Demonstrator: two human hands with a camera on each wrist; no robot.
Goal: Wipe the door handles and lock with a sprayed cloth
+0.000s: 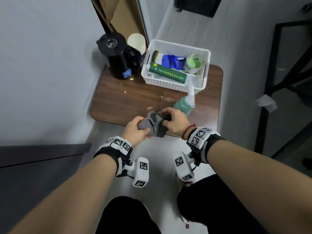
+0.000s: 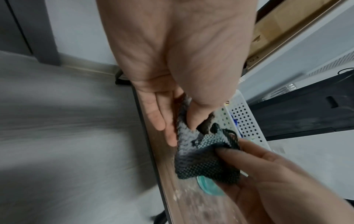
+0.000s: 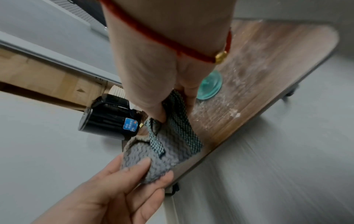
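A grey cloth [image 1: 152, 124] with a dark mesh side is bunched between both hands above the near edge of a small wooden table [image 1: 128, 102]. My left hand [image 1: 137, 130] pinches its left end [image 3: 151, 165] with thumb and fingers. My right hand [image 1: 173, 121] grips the mesh end [image 2: 208, 165]. A teal spray bottle [image 1: 184, 103] with a clear nozzle stands on the table just beyond the right hand. No door handle or lock is in view.
A white perforated basket [image 1: 175, 81] of packets sits at the table's far right. A black kettle [image 1: 118, 56] and a paper cup [image 1: 136, 42] stand at the far left. A black metal frame [image 1: 270, 85] is to the right. Crumbs dot the tabletop.
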